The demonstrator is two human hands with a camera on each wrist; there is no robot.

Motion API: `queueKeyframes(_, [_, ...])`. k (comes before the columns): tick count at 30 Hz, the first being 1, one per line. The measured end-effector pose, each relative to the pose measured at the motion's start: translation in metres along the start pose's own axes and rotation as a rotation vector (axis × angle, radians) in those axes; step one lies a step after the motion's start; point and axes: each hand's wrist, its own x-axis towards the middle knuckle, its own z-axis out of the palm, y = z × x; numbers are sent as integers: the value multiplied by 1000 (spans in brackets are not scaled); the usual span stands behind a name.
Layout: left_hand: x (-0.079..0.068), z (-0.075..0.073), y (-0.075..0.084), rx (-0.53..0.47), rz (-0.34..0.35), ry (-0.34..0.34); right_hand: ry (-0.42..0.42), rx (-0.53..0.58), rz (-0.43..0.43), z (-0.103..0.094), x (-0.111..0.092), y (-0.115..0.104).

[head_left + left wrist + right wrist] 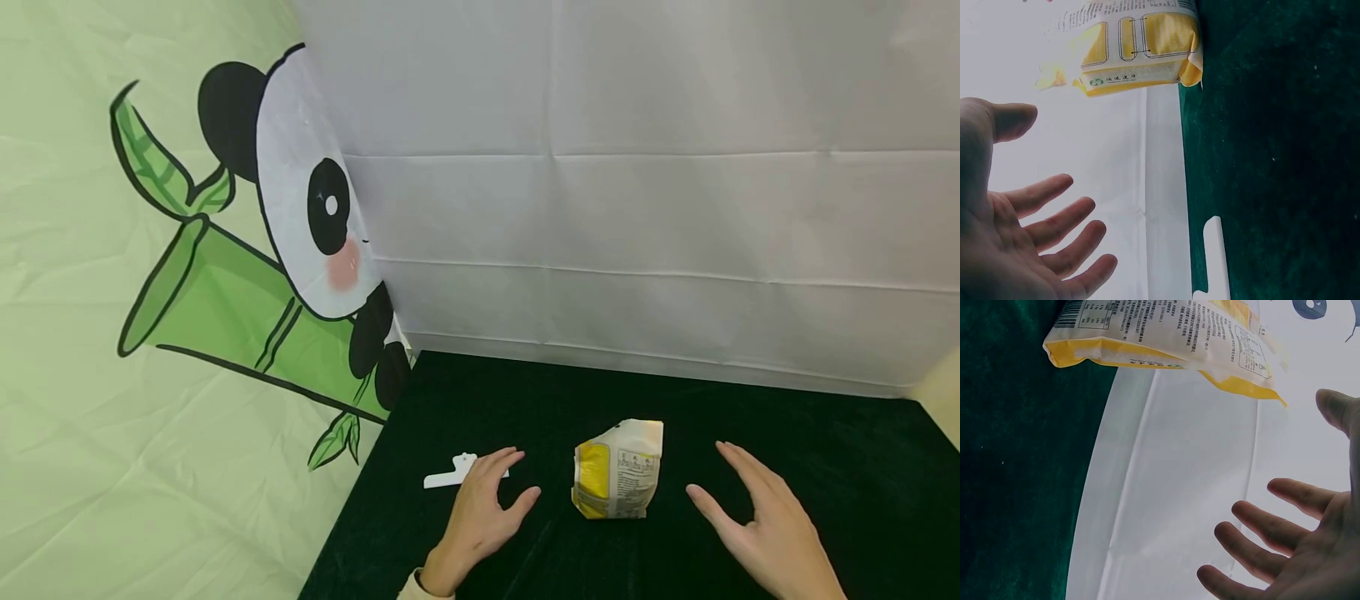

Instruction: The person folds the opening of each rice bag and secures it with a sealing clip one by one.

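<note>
A yellow and white printed food bag [618, 471] stands on the dark green cloth between my two hands. My left hand [483, 512] is held to the left of the bag, fingers spread and thumb apart, holding nothing. Partly behind that hand lies a white plastic sealing clip [447, 478], its right part hidden by the fingers. To the right of the bag, my right hand [772, 525] hovers with spread, relaxed fingers and nothing in them. Both wrist views show the bag [1141, 50] apart from the fingertips [1282, 487].
The dark green cloth [517, 400] covers the table. A white sheet [637, 208] hangs behind its back edge. At the left hangs a pale green sheet [60, 417] with a printed panda [300, 192] and bamboo.
</note>
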Motion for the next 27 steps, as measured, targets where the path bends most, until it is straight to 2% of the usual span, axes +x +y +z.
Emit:
queueKeyframes(18, [4, 3, 7, -3, 21, 6, 6, 5, -5, 2, 7, -3])
queueKeyframes(27, [8, 5, 12, -3, 28, -1, 39, 0, -21, 4, 10, -3])
